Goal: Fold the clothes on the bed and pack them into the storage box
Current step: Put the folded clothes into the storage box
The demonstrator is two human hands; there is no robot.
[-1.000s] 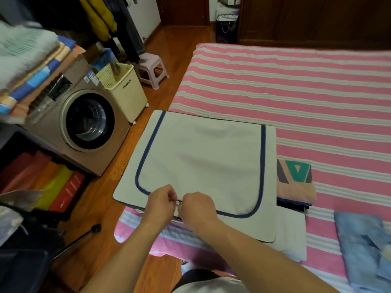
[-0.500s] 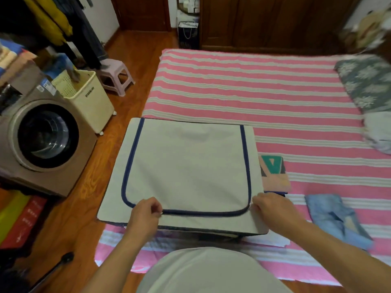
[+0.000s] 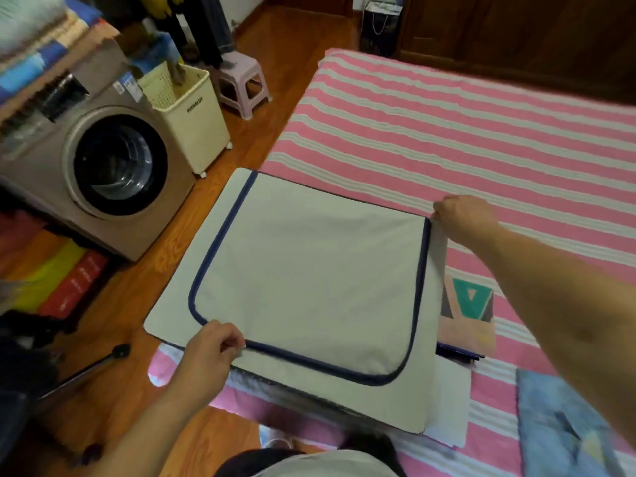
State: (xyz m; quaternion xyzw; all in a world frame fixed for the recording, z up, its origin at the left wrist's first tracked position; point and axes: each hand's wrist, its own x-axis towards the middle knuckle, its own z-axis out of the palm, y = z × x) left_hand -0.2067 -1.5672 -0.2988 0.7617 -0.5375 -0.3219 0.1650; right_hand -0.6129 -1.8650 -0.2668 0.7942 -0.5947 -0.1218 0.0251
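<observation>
The storage box (image 3: 309, 280), pale grey with a navy zipper band (image 3: 220, 235) tracing a U round its lid, sits at the near left corner of the bed (image 3: 447, 125), its left side jutting past the mattress edge over the wooden floor (image 3: 144, 287). The left hand (image 3: 210, 356) is curled at the lid's near left part, thumb and fingertips pinched together on the zipper band just where it straightens after the left bend; the forearm rises to it from the bottom of the view. The right hand (image 3: 461, 218) reaches across to the lid's far right corner, fingers bent and closed on the top end of the right zipper run, its forearm lying diagonally over the bed's right half; what exactly sits between those fingertips is too small to make out. Just beside the box's right side lies a folded garment (image 3: 468, 311) with a teal triangle print, atop something dark blue, and a white folded cloth (image 3: 451, 407) pokes out at the box's near right corner. A blue denim piece (image 3: 564, 428) lies near the bed's near edge, further right. The far half of the striped sheet lies bare. On the floor to the left stand a washing machine (image 3: 103, 166), a cream laundry basket (image 3: 186, 111) and a small lilac stool (image 3: 241, 80).
</observation>
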